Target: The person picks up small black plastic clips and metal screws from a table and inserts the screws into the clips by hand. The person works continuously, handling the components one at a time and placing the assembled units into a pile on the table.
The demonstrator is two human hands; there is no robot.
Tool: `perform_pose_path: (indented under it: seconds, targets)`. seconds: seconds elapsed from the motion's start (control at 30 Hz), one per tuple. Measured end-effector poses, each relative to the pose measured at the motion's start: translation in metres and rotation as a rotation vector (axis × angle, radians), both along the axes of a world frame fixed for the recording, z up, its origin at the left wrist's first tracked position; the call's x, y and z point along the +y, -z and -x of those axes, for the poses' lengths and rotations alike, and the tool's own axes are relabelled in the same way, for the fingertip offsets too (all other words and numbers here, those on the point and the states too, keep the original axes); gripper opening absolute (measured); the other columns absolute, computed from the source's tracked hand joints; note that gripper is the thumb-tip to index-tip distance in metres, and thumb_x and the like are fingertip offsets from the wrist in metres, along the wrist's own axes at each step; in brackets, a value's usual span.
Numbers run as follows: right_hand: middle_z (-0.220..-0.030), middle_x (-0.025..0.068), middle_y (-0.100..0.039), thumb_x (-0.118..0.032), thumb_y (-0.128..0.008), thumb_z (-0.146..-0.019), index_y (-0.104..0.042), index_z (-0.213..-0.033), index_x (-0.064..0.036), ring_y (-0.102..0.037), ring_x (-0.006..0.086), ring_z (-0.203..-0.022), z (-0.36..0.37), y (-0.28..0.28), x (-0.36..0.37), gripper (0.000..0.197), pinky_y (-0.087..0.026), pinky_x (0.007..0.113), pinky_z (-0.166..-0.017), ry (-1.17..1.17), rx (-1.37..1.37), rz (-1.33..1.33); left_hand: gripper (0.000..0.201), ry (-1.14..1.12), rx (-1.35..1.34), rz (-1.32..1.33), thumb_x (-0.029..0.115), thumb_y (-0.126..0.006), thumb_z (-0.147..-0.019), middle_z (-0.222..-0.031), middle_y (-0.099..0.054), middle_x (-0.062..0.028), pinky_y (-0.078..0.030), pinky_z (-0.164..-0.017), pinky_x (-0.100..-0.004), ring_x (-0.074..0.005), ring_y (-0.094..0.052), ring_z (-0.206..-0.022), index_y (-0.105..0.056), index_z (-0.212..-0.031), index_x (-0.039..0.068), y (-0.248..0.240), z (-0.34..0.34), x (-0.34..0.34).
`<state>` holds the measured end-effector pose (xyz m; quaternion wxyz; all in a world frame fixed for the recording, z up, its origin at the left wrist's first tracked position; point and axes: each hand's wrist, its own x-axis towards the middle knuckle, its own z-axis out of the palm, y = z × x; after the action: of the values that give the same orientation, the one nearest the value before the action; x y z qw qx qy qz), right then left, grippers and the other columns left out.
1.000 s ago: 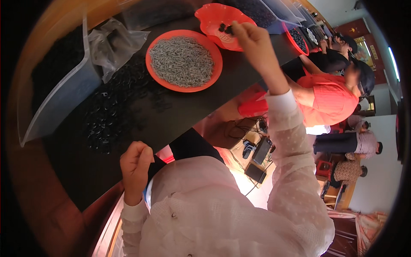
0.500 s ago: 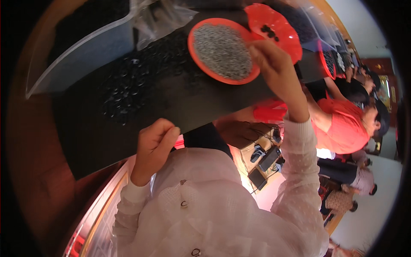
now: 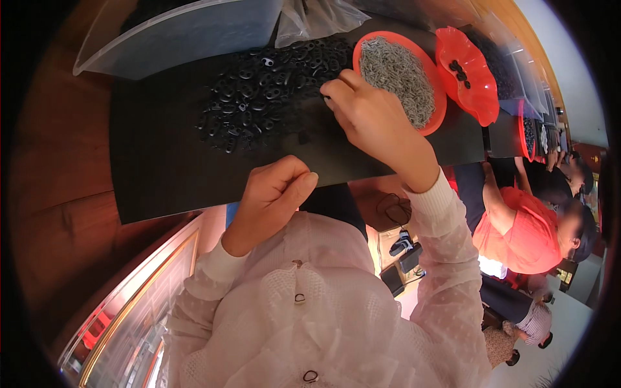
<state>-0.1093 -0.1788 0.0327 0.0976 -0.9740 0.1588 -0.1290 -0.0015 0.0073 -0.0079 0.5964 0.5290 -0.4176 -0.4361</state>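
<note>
My left hand (image 3: pixel 274 197) is closed at the front edge of the dark tabletop, thumb pressed over curled fingers; anything inside it is hidden. Further right, my right hand (image 3: pixel 375 119) reaches over the table with its fingertips pinched round a small black piece, of which only a bit shows. Just left of those fingertips spreads a pile of small black oval plastic parts with holes (image 3: pixel 252 87). Behind the right hand stands a round red bowl (image 3: pixel 438 107), full of small grey pieces (image 3: pixel 396 74) that look like thin springs.
A scalloped red dish (image 3: pixel 479 97) holds several black pieces. A large translucent bin (image 3: pixel 187 42) stands at the back left beside a clear plastic bag (image 3: pixel 317 22). Another bin (image 3: pixel 517 71) is at the right. Co-workers, one in a red shirt (image 3: pixel 514 229), are along the right.
My right hand has moved left from the red bowl's rim to the edge of the black pile. The view has shifted, and my left hand stays closed near the table edge.
</note>
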Motion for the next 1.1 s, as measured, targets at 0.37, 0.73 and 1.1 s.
perform_pose_path:
  seconds: [0.37,0.73,1.1]
  targets:
    - [-0.089,0.0119,-0.056,-0.003,-0.058,-0.083,-0.056,-0.093,-0.0037,-0.061,0.0346,-0.076,0.008,-0.001,-0.003,0.011,-0.049,0.043,-0.062,0.036,0.105,-0.003,0.018,-0.004,-0.025,0.061,0.006,-0.059,-0.091,-0.059,-0.044,-0.0001,-0.033,-0.048,-0.0246,-0.0051,-0.037,-0.055,-0.052,-0.075,0.0,0.0,-0.002,0.001]
    - [-0.082,0.012,-0.056,-0.001,-0.061,-0.071,-0.055,-0.08,-0.0005,-0.062,0.0301,-0.064,0.001,0.003,0.008,0.01,-0.051,0.039,-0.05,-0.065,0.138,0.172,0.016,0.023,-0.012,0.038,0.007,-0.057,-0.091,-0.064,-0.048,0.0005,-0.033,-0.05,-0.0241,-0.0049,-0.041,-0.057,-0.053,-0.076,0.001,-0.001,-0.004,0.004]
    - [-0.078,0.0118,-0.056,0.0,-0.061,-0.067,-0.056,-0.077,-0.0003,-0.064,0.0251,-0.061,-0.006,0.006,0.012,0.011,-0.05,0.035,-0.047,-0.052,0.185,0.321,0.019,-0.023,-0.001,0.065,0.008,-0.058,-0.091,-0.059,-0.045,-0.0001,-0.033,-0.048,-0.0253,-0.0048,-0.038,-0.055,-0.053,-0.075,-0.001,0.002,-0.001,0.001]
